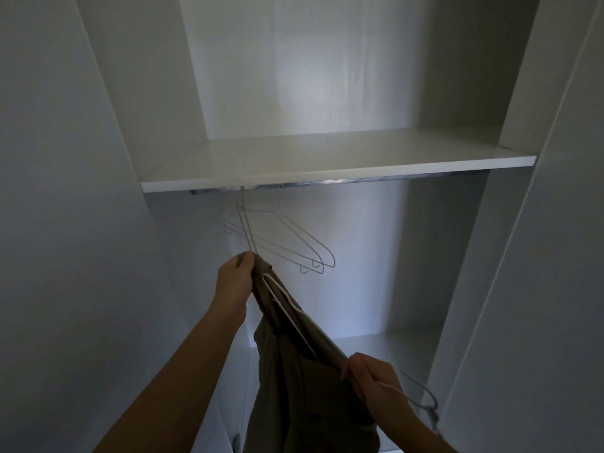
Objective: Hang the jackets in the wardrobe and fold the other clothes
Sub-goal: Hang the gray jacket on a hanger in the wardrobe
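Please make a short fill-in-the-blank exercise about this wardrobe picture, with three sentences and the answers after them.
1. Both hands hold an olive-brown ____, the left hand higher than the right hand.
2. The empty wire hangers hang from the rail right under the white ____.
3. A white ____ lies partly inside the olive-brown garment between the two hands.

Missing words: jacket; shelf; hanger

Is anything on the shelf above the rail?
No, the shelf is bare; only hangers hang from the rail beneath it.
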### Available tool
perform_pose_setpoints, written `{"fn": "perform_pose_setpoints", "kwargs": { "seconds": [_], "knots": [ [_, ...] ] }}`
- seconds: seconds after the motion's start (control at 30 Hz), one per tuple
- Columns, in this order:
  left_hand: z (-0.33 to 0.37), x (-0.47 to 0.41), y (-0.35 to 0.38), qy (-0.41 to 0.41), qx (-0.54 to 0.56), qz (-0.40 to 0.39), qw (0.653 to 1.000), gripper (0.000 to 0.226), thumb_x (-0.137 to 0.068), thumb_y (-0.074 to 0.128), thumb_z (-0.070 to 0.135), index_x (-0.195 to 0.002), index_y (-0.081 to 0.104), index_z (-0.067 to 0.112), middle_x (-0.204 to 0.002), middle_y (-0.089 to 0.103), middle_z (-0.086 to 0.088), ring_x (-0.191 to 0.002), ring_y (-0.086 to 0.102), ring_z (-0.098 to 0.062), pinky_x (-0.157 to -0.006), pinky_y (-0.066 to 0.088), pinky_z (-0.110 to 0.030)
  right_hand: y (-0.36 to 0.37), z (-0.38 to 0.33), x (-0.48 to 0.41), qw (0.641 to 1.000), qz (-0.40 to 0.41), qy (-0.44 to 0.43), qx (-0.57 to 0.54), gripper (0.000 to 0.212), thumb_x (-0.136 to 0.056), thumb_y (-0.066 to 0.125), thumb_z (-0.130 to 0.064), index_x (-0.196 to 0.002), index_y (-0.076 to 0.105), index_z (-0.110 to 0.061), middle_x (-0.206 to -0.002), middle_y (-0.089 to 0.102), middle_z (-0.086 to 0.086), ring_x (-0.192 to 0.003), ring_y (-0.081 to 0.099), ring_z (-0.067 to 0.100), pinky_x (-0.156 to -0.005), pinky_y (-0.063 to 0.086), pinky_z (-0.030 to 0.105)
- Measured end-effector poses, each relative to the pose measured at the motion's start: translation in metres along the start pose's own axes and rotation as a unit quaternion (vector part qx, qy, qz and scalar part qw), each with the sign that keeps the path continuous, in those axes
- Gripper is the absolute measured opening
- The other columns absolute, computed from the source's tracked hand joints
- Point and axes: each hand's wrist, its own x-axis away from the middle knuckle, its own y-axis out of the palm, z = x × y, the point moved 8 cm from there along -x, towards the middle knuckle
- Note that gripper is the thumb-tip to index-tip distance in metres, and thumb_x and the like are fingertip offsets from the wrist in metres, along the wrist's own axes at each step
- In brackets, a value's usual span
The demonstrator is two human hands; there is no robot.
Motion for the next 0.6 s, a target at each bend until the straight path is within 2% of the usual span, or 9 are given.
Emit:
{"fn": "perform_pose_setpoints", "kwargs": {
  "seconds": [0.07, 0.1, 0.23, 0.33, 0.4, 0.47, 0.53, 0.6],
  "knots": [
    [0.01, 0.0, 0.004, 0.073, -0.082, 0.001, 0.994, 0.028, -0.101, 0.042, 0.019, -0.077, 0.055, 0.014, -0.079, 0.054, -0.002, -0.084, 0.052, -0.02, -0.068, 0.043, -0.024, 0.001, 0.006, 0.001, 1.0, -0.002, 0.021, 0.006, 0.051, -0.1, 0.041, -0.02, -0.056, 0.06, -0.04, -0.05, 0.052, -0.011, -0.053, 0.051, 0.004, -0.054, 0.041, 0.016],
    [0.014, 0.001, 0.007, 0.111, -0.115, -0.001, 0.987, 0.03, -0.101, 0.041, 0.019, -0.075, 0.055, 0.013, -0.076, 0.053, -0.002, -0.08, 0.051, -0.019, -0.065, 0.041, -0.022, 0.001, 0.009, 0.001, 0.999, -0.006, 0.034, 0.007, 0.051, -0.1, 0.04, -0.022, -0.056, 0.06, -0.04, -0.049, 0.052, -0.011, -0.052, 0.051, 0.004, -0.055, 0.041, 0.017],
    [0.028, 0.011, 0.019, 0.239, -0.213, -0.012, 0.947, 0.025, -0.101, 0.041, 0.017, -0.082, 0.056, 0.009, -0.073, 0.053, 0.002, -0.068, 0.049, -0.007, -0.06, 0.038, -0.008, -0.001, 0.021, 0.0, 0.996, -0.016, 0.079, 0.035, 0.05, -0.1, 0.04, -0.025, -0.056, 0.059, -0.038, -0.047, 0.051, -0.013, -0.05, 0.05, 0.003, -0.056, 0.039, 0.016],
    [0.033, 0.026, 0.039, 0.306, -0.238, -0.065, 0.919, 0.019, -0.1, 0.043, 0.016, -0.091, 0.059, 0.011, -0.079, 0.056, 0.005, -0.073, 0.051, 0.002, -0.066, 0.039, -0.003, -0.002, 0.024, -0.006, 0.987, -0.045, 0.124, 0.091, 0.048, -0.1, 0.043, -0.028, -0.054, 0.057, -0.027, -0.053, 0.054, -0.007, -0.049, 0.05, 0.002, -0.056, 0.04, 0.016],
    [0.031, 0.035, 0.051, 0.324, -0.241, -0.095, 0.91, 0.016, -0.099, 0.045, 0.016, -0.095, 0.059, 0.012, -0.084, 0.057, 0.004, -0.076, 0.053, 0.001, -0.07, 0.04, -0.003, -0.001, 0.018, -0.016, 0.978, -0.079, 0.146, 0.123, 0.043, -0.1, 0.043, -0.026, -0.059, 0.057, -0.022, -0.059, 0.056, -0.005, -0.053, 0.053, 0.006, -0.054, 0.04, 0.014],
    [0.027, 0.044, 0.06, 0.316, -0.233, -0.12, 0.912, 0.016, -0.099, 0.046, 0.017, -0.094, 0.061, 0.014, -0.086, 0.058, 0.005, -0.078, 0.055, -0.004, -0.072, 0.041, -0.003, -0.009, 0.001, -0.031, 0.976, -0.074, 0.149, 0.14, 0.039, -0.1, 0.043, -0.026, -0.064, 0.058, -0.02, -0.061, 0.054, -0.006, -0.053, 0.051, 0.004, -0.048, 0.035, 0.007],
    [0.019, 0.056, 0.066, 0.315, -0.235, -0.154, 0.906, 0.019, -0.098, 0.048, 0.016, -0.083, 0.058, 0.025, -0.08, 0.056, 0.011, -0.076, 0.055, -0.002, -0.072, 0.042, -0.005, -0.024, -0.021, -0.049, 0.98, -0.049, 0.156, 0.11, 0.038, -0.1, 0.044, -0.028, -0.067, 0.06, -0.018, -0.058, 0.054, -0.006, -0.051, 0.048, 0.004, -0.048, 0.034, 0.01],
    [0.002, 0.065, 0.073, 0.314, -0.282, -0.199, 0.885, 0.017, -0.097, 0.05, 0.017, -0.085, 0.06, 0.024, -0.083, 0.057, 0.011, -0.081, 0.055, 0.0, -0.076, 0.044, -0.009, -0.04, -0.042, -0.064, 0.984, -0.036, 0.16, 0.076, 0.035, -0.096, 0.05, -0.028, -0.065, 0.062, -0.017, -0.049, 0.053, -0.009, -0.05, 0.046, 0.006, -0.051, 0.033, 0.017]
  ]
}}
